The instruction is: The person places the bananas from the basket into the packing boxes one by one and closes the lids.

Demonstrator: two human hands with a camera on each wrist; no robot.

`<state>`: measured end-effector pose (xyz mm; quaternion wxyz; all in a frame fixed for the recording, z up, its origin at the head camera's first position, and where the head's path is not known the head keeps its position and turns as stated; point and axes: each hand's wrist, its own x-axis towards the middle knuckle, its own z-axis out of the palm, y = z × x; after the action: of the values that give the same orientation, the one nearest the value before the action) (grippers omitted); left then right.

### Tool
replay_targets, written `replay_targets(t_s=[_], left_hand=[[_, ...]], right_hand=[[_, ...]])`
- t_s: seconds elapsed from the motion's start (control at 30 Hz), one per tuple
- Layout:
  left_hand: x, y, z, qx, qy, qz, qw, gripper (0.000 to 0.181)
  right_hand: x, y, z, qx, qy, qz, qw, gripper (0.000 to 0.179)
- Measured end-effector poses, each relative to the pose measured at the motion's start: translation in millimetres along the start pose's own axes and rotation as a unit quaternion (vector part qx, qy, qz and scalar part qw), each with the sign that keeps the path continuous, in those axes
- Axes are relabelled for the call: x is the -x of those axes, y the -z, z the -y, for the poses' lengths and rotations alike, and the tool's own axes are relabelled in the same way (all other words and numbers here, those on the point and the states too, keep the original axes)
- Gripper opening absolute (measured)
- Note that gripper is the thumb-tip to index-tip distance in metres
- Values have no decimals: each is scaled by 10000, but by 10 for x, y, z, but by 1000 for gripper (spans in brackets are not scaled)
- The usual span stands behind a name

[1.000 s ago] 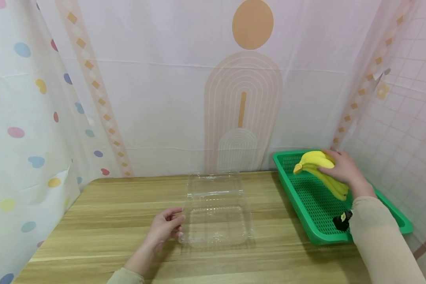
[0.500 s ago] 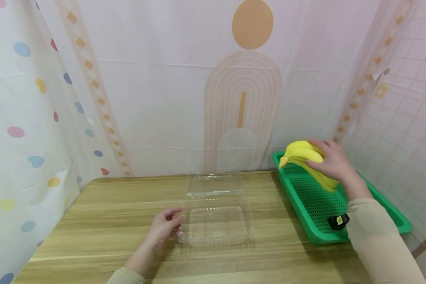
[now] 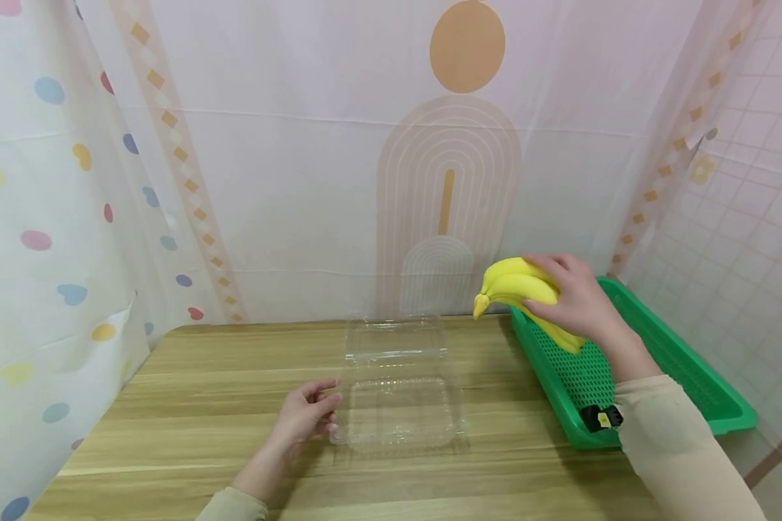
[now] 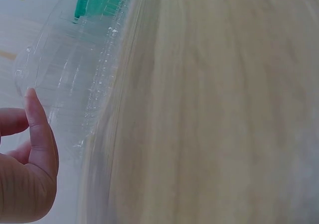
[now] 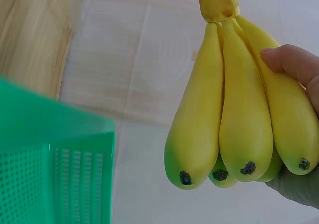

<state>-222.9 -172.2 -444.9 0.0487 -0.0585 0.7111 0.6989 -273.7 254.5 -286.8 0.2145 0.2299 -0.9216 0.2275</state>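
Note:
My right hand (image 3: 576, 300) grips a bunch of yellow bananas (image 3: 515, 286), held up over the left rim of the green basket (image 3: 680, 351). In the right wrist view the thumb lies along one banana of the bunch (image 5: 222, 99), with the stem end away from the wrist and dark tips toward it. A clear plastic clamshell box (image 3: 396, 354) lies with its lid back in the middle of the table. At the box's left edge is my left hand (image 3: 305, 414), its fingers loosely bent; in the left wrist view one fingertip is right at the rim.
The wooden table (image 3: 215, 376) runs back to a patterned curtain (image 3: 287, 202). A black wrist device (image 3: 602, 418) with a yellow label sits at the right sleeve cuff, over the basket. Another curtain (image 3: 749, 217) hangs close along the basket's right side.
My right hand has carried the bananas up and left, from inside the basket to above its left rim. The left hand and the clear box have stayed in place.

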Motion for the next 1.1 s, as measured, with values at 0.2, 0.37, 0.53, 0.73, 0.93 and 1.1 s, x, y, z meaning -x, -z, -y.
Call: replay_targets(t_s=[0.2,0.37,0.53,0.73,0.93,1.1], left_hand=[[-2,-5,-1,12,0,-5,10000,41],[7,-8,-3,-5,-19,5,10000,42],[5,-12,1,13,-8,4,10000,43],[7,-14,7,21,0,-2,10000,43],[14,-22,-3,27,-7,-30,10000,43],[21,-25,-9,1,-11,-20,10000,44]], right_hand=[[-5,-151,177,-62,452,-74,9989,63],[-19,-283,303,-101,651,-58,9978,63],[-40,-415,424,-197,821,72,9964,63],[-55,-584,527,-257,1130,135,9932,66],[-77,-752,657,-368,1319,212,9903,66],[-83,-897,780,-561,1513,285,9865,66]])
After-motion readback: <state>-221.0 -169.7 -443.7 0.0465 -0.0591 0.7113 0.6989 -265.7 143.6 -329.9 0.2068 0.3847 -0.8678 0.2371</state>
